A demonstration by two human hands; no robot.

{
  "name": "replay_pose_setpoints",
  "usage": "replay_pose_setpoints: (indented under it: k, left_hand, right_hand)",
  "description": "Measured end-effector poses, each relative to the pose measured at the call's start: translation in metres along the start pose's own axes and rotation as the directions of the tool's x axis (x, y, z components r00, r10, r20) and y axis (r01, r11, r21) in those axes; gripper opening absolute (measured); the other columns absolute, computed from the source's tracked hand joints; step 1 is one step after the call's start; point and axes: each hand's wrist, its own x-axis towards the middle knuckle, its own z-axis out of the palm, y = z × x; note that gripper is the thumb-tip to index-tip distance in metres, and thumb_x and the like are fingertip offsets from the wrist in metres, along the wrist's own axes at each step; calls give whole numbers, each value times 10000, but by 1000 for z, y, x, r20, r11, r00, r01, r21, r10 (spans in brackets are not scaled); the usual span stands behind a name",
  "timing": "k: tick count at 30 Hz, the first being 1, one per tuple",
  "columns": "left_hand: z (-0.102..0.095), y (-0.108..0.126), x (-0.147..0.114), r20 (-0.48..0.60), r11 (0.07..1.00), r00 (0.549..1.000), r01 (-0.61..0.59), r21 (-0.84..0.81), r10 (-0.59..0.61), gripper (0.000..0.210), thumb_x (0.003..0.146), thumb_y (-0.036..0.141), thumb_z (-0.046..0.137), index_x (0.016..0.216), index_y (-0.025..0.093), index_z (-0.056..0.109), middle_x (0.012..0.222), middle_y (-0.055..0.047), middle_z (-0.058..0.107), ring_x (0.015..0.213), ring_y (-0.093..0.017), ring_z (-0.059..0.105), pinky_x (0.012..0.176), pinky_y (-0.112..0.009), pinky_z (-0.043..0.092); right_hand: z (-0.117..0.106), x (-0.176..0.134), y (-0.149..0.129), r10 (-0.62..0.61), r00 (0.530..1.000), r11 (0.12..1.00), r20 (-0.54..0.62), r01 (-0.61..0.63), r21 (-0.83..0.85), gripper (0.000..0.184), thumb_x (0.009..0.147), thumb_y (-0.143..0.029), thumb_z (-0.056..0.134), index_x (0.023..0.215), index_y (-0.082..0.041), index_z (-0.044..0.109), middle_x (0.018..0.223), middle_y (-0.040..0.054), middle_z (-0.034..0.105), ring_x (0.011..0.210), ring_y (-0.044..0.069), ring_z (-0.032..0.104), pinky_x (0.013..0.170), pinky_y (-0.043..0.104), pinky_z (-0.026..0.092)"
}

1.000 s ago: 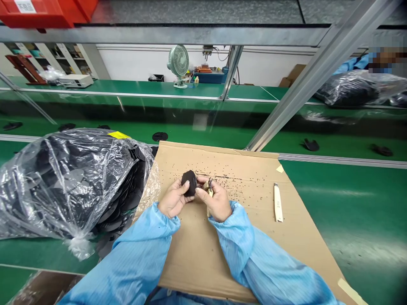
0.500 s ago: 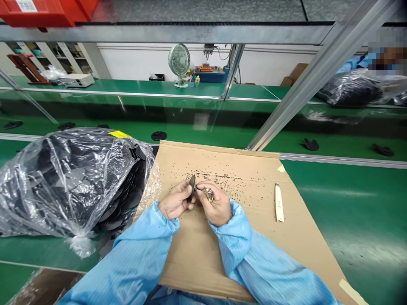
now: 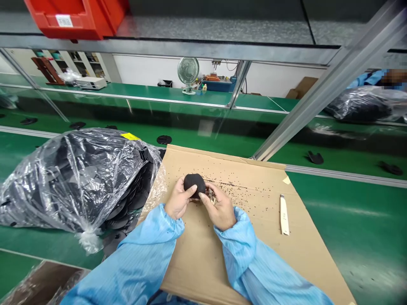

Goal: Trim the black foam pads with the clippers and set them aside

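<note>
Black disc (image 3: 195, 180) looks matte and roundish, its broad face showing.

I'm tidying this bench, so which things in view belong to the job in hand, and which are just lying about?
Seemingly the job:
black disc, in the left hand
metal tool, partly hidden, in the right hand
cardboard sheet beneath
bag of black pieces

Probably just lying about:
pale strip, unheld
fan
red bin
</note>
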Motion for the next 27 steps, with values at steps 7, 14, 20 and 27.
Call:
replay_pose_setpoints:
  k: [7,14,20,27]
  left_hand:
    - [0,-2,3,1,999,999,-47,25,47,566,664,334,783,1139,187,513,1118,-87,602,918,-184,606,679,-274,522]
    - [-4,-7,10,-96,993,995,-12,119,23,558,667,412,767,1092,170,499,856,-3,580,671,-109,590,638,-268,488]
    - [-3,-3,8,-47,986,999,30,166,-23,522,658,436,763,1027,149,532,764,12,575,638,-102,571,614,-255,459]
    - [-2,-3,9,-79,989,996,52,136,-42,493,639,453,768,955,136,563,742,1,576,597,-104,561,581,-256,443]
  right_hand:
    - [-5,27,7,129,985,991,113,-126,-34,259,828,-352,549,983,-170,645,887,56,695,809,209,641,752,339,526]
    - [-55,136,35,-19,999,842,-46,-9,-540,92,743,-231,624,817,-178,640,709,35,621,676,184,571,646,306,452]
    - [-65,201,46,-54,998,787,-31,24,-616,142,758,-286,677,836,-179,626,662,6,532,682,149,536,656,280,407]
    - [-15,108,2,-14,979,904,205,100,-417,197,812,-290,577,952,-182,665,789,32,674,716,180,620,674,300,478]
